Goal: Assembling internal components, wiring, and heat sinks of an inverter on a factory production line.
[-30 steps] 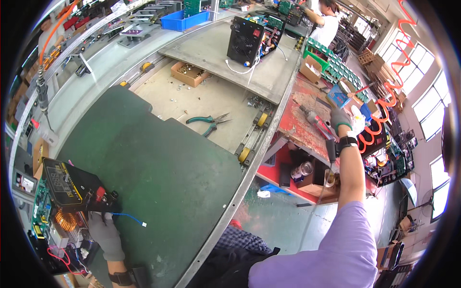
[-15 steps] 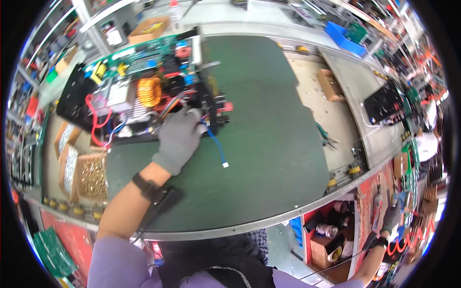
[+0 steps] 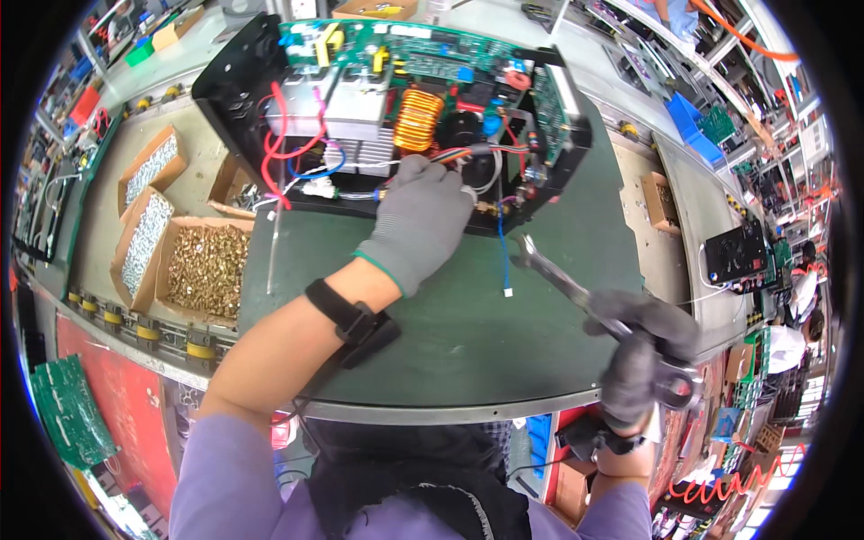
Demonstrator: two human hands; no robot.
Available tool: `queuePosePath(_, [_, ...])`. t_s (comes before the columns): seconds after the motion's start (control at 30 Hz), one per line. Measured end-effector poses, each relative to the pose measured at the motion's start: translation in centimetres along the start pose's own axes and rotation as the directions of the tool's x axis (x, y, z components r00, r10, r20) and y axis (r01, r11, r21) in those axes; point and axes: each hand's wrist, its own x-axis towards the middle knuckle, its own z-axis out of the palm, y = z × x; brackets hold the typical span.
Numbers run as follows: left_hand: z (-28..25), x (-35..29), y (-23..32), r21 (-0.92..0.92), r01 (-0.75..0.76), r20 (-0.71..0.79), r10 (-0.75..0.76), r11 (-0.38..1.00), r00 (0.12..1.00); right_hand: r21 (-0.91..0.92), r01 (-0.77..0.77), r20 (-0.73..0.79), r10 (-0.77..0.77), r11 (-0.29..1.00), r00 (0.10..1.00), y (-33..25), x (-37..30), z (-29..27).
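An opened electronic unit in a black metal case stands on the green mat, its circuit boards, copper-wound coil and coloured wires exposed. My left hand, in a grey glove, reaches into its front edge below the coil. Its fingers are curled beside the wire bundle; what they grip is hidden. My right hand, in a dark grey glove, is closed around a metal wrench. The wrench's open jaw points at the unit's right front corner, apart from it. A blue wire with a white plug hangs over the mat.
Cardboard boxes of brass fasteners and silver screws stand left of the mat. Rollers line the bench's front edge. At right are a small cardboard box and another black unit. A coiled red hose hangs at lower right.
My right hand has come from the shelving at lower right to above the mat, and the wrench now shows in it. My left hand stays at the unit. The view has shifted.
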Motion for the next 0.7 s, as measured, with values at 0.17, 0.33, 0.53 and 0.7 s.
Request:
queuePosePath(0.17, [0.7,0.6,0.6,-0.034,0.009,-0.031,-0.011,0.999,0.999,-0.313,0.256,0.199,-0.200,0.915,0.959,3.9,1.1,3.7])
queuePosePath(0.33, [0.7,0.5,0.7,-0.104,0.035,-0.020,-0.038,0.994,0.999,-0.261,0.046,0.177,0.001,0.964,0.984,3.2,1.8,6.2])
queuePosePath(0.53, [0.9,0.5,0.6,-0.101,0.007,-0.040,-0.011,0.995,0.999,-0.561,0.106,0.072,-0.079,0.821,0.994,2.9,4.1,9.1])
queuePosePath(0.7, [0.8,0.3,0.3,-0.108,0.039,-0.017,-0.041,0.993,0.999,-0.450,-0.089,-0.080,0.060,0.889,0.995,2.3,3.2,8.9])
